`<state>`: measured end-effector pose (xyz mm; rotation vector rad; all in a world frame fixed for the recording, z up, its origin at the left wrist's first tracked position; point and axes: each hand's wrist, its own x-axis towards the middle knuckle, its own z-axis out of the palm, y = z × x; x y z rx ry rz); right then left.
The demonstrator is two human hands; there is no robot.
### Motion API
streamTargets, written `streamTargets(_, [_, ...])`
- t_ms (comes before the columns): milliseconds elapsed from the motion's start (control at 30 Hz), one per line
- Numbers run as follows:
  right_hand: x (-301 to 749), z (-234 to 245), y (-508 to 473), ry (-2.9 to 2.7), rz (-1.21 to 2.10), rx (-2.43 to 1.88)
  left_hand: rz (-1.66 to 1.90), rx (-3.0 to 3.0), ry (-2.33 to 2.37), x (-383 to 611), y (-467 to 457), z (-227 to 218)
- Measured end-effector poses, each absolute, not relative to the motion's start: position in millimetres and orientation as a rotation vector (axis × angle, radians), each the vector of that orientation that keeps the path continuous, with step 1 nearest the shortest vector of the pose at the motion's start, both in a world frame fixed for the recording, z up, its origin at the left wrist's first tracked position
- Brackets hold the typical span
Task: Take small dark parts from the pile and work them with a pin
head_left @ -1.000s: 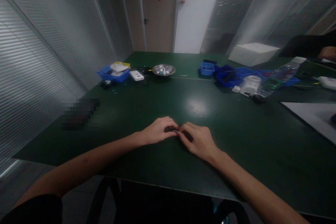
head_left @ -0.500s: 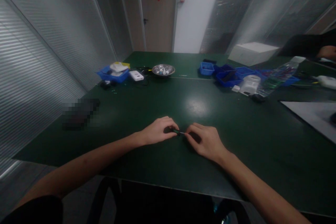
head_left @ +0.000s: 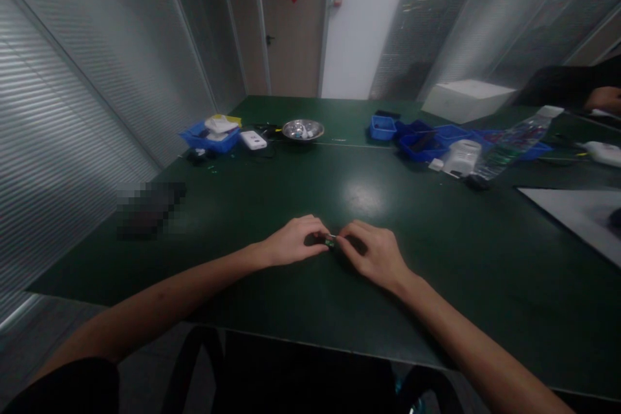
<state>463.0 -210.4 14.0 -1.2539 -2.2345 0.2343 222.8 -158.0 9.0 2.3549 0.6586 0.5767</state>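
Observation:
Low over the dark green table (head_left: 272, 187), my left hand (head_left: 294, 242) pinches a small dark green piece, like a tiny circuit board (head_left: 329, 243), between thumb and fingertips. Close on its right, my right hand (head_left: 376, 253) has its thumb and forefinger pressed together on a thin, light sliver (head_left: 332, 236). That sliver reaches to the upper edge of the green piece; whether they touch I cannot tell. The sliver's kind is too small to make out, and my fingers cover part of both things.
Beyond my hands are a metal bowl (head_left: 303, 130) with small parts, a filled blue tray (head_left: 209, 138), a white device (head_left: 253, 140), more blue bins (head_left: 383, 128), a leaning plastic bottle (head_left: 517, 145) and a white box (head_left: 468, 99). Another person's hand (head_left: 604, 99) shows far right.
My right hand has shifted left and slightly up, bringing the thin sliver from beside the green piece to its upper edge. The left hand has stayed nearly still.

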Motion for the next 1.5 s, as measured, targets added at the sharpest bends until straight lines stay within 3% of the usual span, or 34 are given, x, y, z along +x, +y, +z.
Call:
streamTargets(1100, [461, 15, -213, -2.383, 0.207, -1.245, 0.584, 2.405, 0.638, 224, -161, 10])
streamTargets(1500, [478, 9, -215, -2.195, 0.229, -1.263, 0.523, 2.39, 0.558, 199, -149, 7])
